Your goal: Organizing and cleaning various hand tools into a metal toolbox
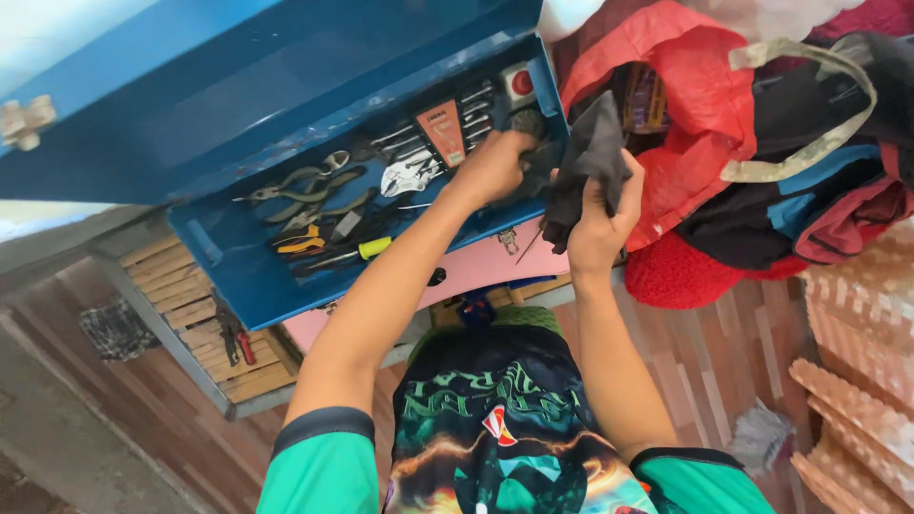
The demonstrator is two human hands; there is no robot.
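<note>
While the big blue toolbox (286, 143) sits open at ten o'clock, the left hand (495, 167) digs among the tools, fingers curled around something dark I cannot make out. At two o'clock beside it, the right hand (600, 224) has its fingers shut tight on a dark cloth (590, 152).

A flat card pack (444, 131), orange-red with a dark panel, lay tilted among the tools in the open blue toolbox (228, 276). At the box's far right corner stood a small white pack (519, 84) bearing a red round mark.
</note>
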